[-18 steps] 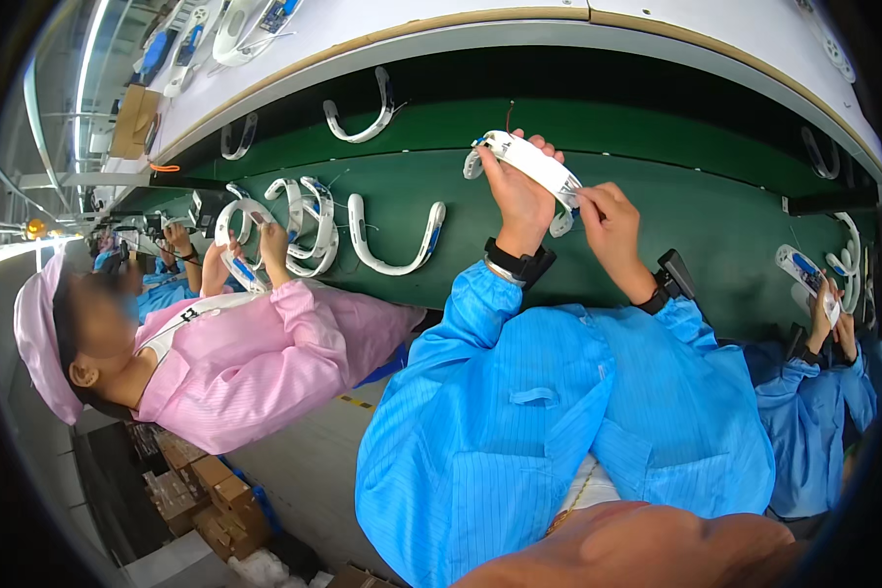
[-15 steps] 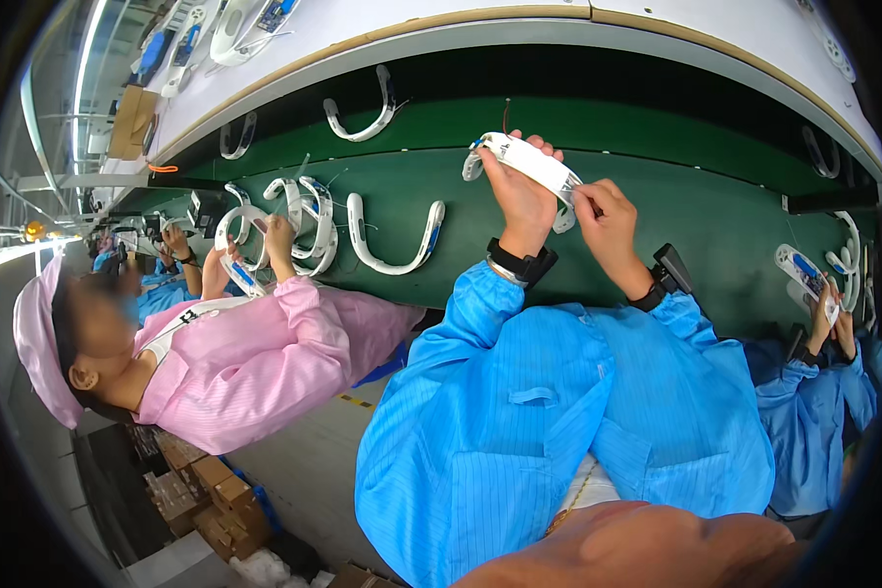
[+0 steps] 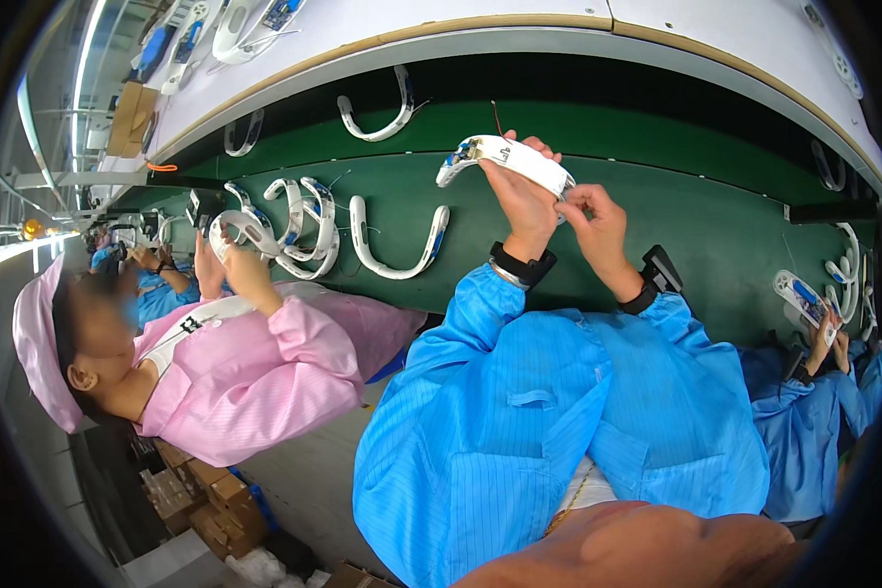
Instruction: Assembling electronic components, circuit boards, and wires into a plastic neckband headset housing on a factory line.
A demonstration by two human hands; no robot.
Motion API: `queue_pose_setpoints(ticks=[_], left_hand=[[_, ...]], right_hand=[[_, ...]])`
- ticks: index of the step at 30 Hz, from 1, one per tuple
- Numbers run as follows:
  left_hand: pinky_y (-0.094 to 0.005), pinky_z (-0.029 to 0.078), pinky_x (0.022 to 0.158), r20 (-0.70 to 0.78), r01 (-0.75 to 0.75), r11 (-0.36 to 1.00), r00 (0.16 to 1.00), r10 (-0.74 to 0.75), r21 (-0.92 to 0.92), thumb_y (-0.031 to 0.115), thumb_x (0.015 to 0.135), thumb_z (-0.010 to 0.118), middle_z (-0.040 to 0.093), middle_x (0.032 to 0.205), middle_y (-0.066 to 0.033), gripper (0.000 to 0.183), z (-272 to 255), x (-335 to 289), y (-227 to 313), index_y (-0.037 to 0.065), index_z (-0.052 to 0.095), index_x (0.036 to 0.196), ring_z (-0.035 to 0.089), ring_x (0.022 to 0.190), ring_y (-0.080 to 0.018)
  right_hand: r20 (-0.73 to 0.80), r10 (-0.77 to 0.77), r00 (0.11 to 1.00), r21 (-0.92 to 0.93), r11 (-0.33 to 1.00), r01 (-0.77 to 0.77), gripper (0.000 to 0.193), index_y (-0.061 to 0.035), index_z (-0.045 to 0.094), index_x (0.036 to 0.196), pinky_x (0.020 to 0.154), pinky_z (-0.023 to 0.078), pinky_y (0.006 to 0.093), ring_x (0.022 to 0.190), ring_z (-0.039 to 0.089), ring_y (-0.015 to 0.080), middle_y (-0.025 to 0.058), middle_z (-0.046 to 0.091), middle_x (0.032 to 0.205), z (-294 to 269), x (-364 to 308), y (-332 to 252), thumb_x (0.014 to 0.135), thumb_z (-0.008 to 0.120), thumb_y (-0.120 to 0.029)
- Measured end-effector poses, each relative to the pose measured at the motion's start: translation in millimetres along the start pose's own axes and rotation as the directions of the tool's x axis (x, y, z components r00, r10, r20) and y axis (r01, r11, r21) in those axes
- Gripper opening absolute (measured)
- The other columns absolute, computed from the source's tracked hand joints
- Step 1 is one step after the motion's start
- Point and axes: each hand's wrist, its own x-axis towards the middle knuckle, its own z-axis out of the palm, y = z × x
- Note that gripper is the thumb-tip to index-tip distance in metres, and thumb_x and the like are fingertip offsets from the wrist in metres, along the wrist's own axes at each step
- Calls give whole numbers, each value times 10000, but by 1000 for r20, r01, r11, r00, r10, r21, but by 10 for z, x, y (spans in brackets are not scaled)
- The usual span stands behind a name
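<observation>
A curved white U-shaped plastic housing (image 3: 531, 164) is held up above the green work surface. Its left end exposes blue and metallic parts inside, and a thin dark wire sticks up behind it. My left hand (image 3: 522, 204) is closed around its middle from below, fingertips showing past the far edge. At the housing's right end, my right hand (image 3: 598, 227) pinches with thumb and forefinger; whether it grips the rim or some small piece there is hidden. Dark bands circle both my wrists.
Several similar white housings (image 3: 399, 269) lie left on the green surface (image 3: 500, 265). A person in pink (image 3: 255, 382) handles one at my left; a person in blue (image 3: 804, 431) works at far right. A white shelf (image 3: 441, 29) runs along the back. Cardboard boxes (image 3: 230, 510) stand lower left.
The housing in my hands has shifted slightly left and turned, showing more of its left end's inner parts. My right hand has moved slightly left. The neighbour in pink has shifted the held housing.
</observation>
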Motion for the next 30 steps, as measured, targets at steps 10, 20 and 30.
queue_pose_setpoints(ticks=[10, 20, 30], left_hand=[[-379, 441, 857, 127, 236, 953, 957, -262, 190, 706, 891, 231, 526, 1078, -93, 727, -399, 80, 38, 92, 400, 1243, 545, 956, -241], [-324, 517, 650, 159, 548, 778, 777, -610, 306, 586, 950, 310, 550, 817, -72, 539, -516, 180, -58, 79, 438, 1082, 572, 719, -174], [-388, 514, 706, 420, -412, 108, 817, -396, 905, 224, 814, 641, 625, 915, -174, 385, -544, 613, -373, 7, 530, 1112, 630, 771, -332]], right_hand=[[317, -150, 937, -445, 848, 287, 317, -43, 613, 984, 560, 457, 268, 665, 577, 158, 52, 619, 810, 144, 668, -547, 701, 741, -109], [245, -40, 969, -4, 999, 42, 175, -25, 637, 913, 579, 458, 221, 654, 571, 67, 15, 630, 723, 383, 1581, -116, 751, 703, -27], [151, 340, 928, -99, 940, -328, 878, -30, 189, 1460, 900, 444, 324, 1019, 569, 205, 167, 578, 1157, -51, 1209, 409, 771, 719, -155]])
